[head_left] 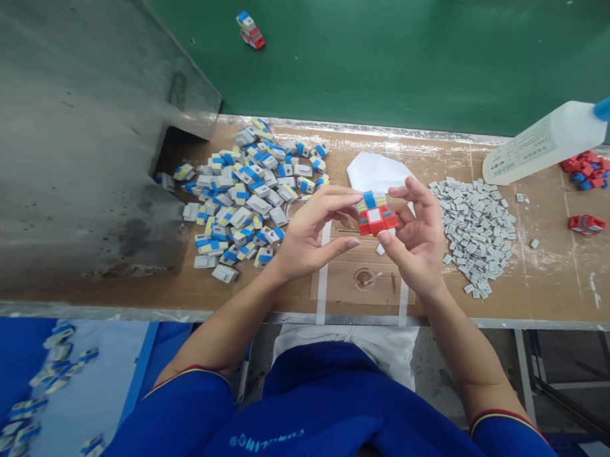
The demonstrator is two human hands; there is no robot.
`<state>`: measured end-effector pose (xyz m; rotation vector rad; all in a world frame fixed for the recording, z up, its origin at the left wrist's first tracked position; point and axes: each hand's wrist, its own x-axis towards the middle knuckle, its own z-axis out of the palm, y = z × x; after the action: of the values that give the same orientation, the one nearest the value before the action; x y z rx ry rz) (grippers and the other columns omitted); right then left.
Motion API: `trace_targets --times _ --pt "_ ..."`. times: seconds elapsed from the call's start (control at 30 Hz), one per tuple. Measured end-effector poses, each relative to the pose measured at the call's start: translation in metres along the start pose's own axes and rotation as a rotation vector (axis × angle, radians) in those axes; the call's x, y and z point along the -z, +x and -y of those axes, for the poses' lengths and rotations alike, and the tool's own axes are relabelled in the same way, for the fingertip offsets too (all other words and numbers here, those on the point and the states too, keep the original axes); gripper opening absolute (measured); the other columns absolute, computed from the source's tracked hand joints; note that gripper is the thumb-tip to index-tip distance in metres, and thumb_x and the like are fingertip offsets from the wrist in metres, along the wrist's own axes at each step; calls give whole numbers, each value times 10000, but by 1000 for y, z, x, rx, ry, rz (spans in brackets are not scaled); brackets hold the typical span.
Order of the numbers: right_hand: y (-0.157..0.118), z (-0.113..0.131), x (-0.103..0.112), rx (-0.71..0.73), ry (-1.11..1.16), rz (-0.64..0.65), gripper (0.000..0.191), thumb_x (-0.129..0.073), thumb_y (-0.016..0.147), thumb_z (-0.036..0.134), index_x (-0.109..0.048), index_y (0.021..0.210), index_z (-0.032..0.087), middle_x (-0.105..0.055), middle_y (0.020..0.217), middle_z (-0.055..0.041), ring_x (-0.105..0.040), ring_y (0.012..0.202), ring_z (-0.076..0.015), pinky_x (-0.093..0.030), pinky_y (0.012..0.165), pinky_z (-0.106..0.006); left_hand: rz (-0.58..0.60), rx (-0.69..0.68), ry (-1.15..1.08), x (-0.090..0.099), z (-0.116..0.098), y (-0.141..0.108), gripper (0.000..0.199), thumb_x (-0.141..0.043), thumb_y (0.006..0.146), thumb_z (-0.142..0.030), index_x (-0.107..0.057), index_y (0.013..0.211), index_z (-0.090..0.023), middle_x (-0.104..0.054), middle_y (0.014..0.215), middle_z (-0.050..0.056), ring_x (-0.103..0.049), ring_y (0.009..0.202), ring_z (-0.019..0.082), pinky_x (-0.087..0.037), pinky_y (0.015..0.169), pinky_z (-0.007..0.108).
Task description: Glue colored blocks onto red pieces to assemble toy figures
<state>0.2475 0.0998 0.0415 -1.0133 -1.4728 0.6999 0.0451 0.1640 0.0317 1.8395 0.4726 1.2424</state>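
A small toy vehicle (377,218) with a red lower body, a white panel and a grey-white top with a blue stripe is in front of me above the bench. My right hand (416,241) grips it, thumb on its lower edge and fingers at its right side. From the left, the index fingertip of my left hand (318,231) meets the upper edge of the toy, while its thumb stretches out apart below. Under my hands lie a white sheet (375,169) and a small round dish (364,278) with a little stick in it.
White, blue and yellow toy tops (248,190) are heaped at left, beside a metal housing (82,143). Small grey pieces (478,232) form a pile at right. Beyond stand a bottle (547,143), red parts (586,169) and a red body (586,225). Another toy (251,30) rests on the green surface.
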Motion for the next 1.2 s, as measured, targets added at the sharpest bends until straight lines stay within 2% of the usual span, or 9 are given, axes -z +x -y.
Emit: trace_targets --times 0.17,0.23,0.33,0.67,0.83,0.93,1.07,1.13,1.2 --pt "-4 -7 5 315 -271 -111 721 -732 994 236 -452 1633 417 -635 1409 -105 -732 1225 -294 -725 996 -523 52 267 -381 -3 -3 2 767 -916 893 -550 -595 1552 -323 -739 1439 136 -806 1168 223 -697 984 330" --pt "-7 -11 6 422 -336 -54 696 -777 962 191 -530 1551 466 -690 1366 -69 -766 1200 -288 -730 994 -510 98 356 -461 -5 -8 2 855 -936 861 -585 -555 1573 -304 -771 1381 142 -814 1163 237 -693 972 329" --pt "-8 -12 5 481 -313 55 562 -808 958 200 -648 1413 489 -754 1322 -24 -809 1186 -276 -748 980 -487 110 428 -479 -8 -15 1 897 -974 821 -568 -554 1554 -266 -807 1295 146 -834 1118 252 -693 901 305" --pt "-4 -10 0 637 -331 69 508 -745 1035 213 -639 1479 435 -816 1313 -19 -802 1243 -248 -750 999 -473 83 345 -385 -11 -13 -3 785 -956 860 -523 -559 1481 -256 -830 1290 157 -865 1097 264 -704 906 339" --pt "5 -15 4 633 -511 -61 626 -745 1020 201 -543 1603 306 -815 1240 -68 -778 1148 -241 -700 951 -432 6 338 -255 1 -8 8 563 -955 874 -409 -628 1284 -204 -821 1313 141 -836 1099 208 -668 901 297" --pt "14 -20 11 454 -494 -193 495 -686 1052 227 -592 1536 264 -791 1064 -50 -753 964 -219 -662 846 -401 -78 329 -71 23 28 46 531 -957 871 -411 -646 1255 -214 -831 1238 74 -789 1007 157 -637 846 296" --pt "19 -31 17 180 -431 -301 194 -604 1095 236 -718 1252 222 -729 914 -13 -679 771 -165 -606 725 -326 -127 195 295 51 110 145 401 -921 908 -393 -656 1143 -204 -830 1018 -14 -634 867 95 -577 823 300" --pt "18 -38 15 151 -450 -278 166 -595 1104 239 -719 1209 206 -739 927 -25 -696 772 -163 -609 713 -311 -113 213 505 53 144 196 374 -942 877 -359 -647 1030 -186 -776 892 -54 -538 777 63 -545 822 275" --pt "18 -45 12 192 -501 -227 161 -583 1111 226 -712 1206 208 -750 926 -32 -725 778 -173 -624 711 -309 -75 194 564 45 165 235 312 -857 968 -394 -669 1028 -152 -757 945 -12 -594 803 85 -579 846 302"
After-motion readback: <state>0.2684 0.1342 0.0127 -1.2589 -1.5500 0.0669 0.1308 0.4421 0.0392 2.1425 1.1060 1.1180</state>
